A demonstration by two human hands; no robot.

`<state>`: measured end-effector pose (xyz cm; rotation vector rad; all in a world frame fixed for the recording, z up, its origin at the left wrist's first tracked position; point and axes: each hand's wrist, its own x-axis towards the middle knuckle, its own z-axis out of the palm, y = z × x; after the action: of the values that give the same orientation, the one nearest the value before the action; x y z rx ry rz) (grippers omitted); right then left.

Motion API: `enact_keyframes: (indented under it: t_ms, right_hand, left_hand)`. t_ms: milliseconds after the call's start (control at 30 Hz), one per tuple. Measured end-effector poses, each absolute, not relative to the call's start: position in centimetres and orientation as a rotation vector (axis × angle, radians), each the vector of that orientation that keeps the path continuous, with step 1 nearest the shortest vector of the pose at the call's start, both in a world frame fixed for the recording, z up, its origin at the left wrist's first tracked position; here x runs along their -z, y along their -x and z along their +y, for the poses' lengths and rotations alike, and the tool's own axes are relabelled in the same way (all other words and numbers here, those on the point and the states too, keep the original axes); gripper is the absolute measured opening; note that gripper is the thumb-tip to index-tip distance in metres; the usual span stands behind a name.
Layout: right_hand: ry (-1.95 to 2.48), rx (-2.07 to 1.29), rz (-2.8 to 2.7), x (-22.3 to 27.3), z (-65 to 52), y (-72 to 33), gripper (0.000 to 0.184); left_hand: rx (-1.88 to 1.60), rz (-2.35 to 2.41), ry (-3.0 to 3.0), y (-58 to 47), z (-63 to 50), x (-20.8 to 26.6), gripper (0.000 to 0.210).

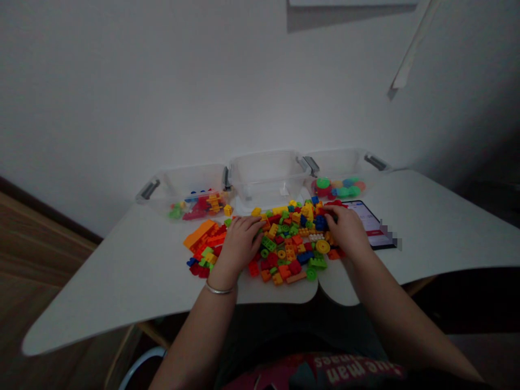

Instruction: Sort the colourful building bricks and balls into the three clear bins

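A heap of toy building bricks (pixel 290 246) in red, orange, yellow, green and blue is spread over the white table. My left hand (pixel 240 241) rests on the heap's left side, fingers stretched out over the bricks and the thumb apart from them. At the upper right edge of the heap is my right hand (pixel 348 226), its thumb and forefinger spaced apart beside a dark blue piece (pixel 320 222). Neither hand visibly grips a brick, though the undersides of the fingers are hidden.
Along the wall stand three clear plastic boxes: a left box (pixel 162 181) with mixed bricks, a middle box (pixel 268 165), and a right box (pixel 345 160) with rounded colourful pieces. A tablet (pixel 371 223) with a lit screen lies right of my right hand. The white table (pixel 134 271) has a curved front edge.
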<state>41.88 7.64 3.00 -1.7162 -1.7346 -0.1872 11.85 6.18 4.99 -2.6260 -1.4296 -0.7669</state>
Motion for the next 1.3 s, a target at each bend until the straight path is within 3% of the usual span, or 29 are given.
enact_keyframes:
  t_ms: [400, 633, 833, 1300]
  right_hand:
    - [1.756, -0.116, -1.576, -3.7, 8.2, -42.0, 0.016]
    - [1.521, 0.019, -1.554, -5.0, 6.5, -40.9, 0.018]
    - [1.103, 0.145, -1.740, -5.8, 3.4, -37.0, 0.004]
    - [0.748, 0.245, -1.993, -3.9, 1.6, -35.6, 0.011]
  left_hand:
    - [0.763, -1.411, 2.633, -11.8, 6.3, -4.9, 0.030]
    - [0.760, -1.400, 2.639, -11.7, 6.3, -4.9, 0.029]
    - [0.787, -1.401, 2.644, -11.7, 6.4, -4.7, 0.030]
    - [0.773, -1.395, 2.610, -12.5, 4.5, -7.3, 0.032]
